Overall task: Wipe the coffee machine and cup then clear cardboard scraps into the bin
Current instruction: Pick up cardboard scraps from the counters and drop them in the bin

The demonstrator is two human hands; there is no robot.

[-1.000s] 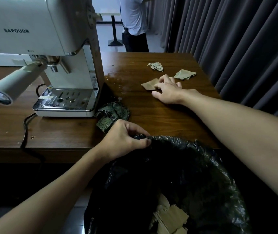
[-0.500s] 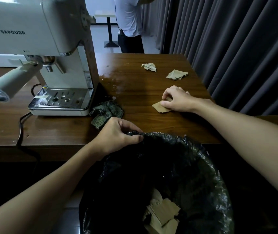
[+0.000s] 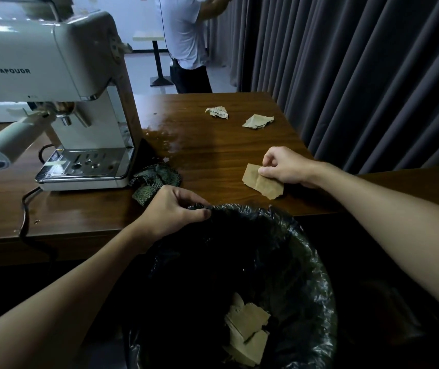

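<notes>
My right hand [image 3: 285,166] pinches a flat brown cardboard scrap [image 3: 262,183] just above the table's near edge. My left hand [image 3: 175,211] grips the rim of the black bin liner [image 3: 317,262], which sits below the table edge with several cardboard pieces [image 3: 247,328] inside. Two more scraps lie farther back on the table: a crumpled printed one [image 3: 217,112] and a brown one [image 3: 257,121]. The white coffee machine [image 3: 53,75] stands at the left. A green patterned cloth [image 3: 154,182] lies bunched beside its base. No cup is in view.
The wooden table [image 3: 213,150] has a wet sheen near the machine. A black power cord [image 3: 25,214] drops over the front edge at left. Dark curtains [image 3: 359,75] hang close on the right. A person [image 3: 186,43] stands behind the table.
My right hand dragged the brown scrap from mid-table toward the near edge and now lifts it in a pinch. My left hand kept its grip on the bin liner.
</notes>
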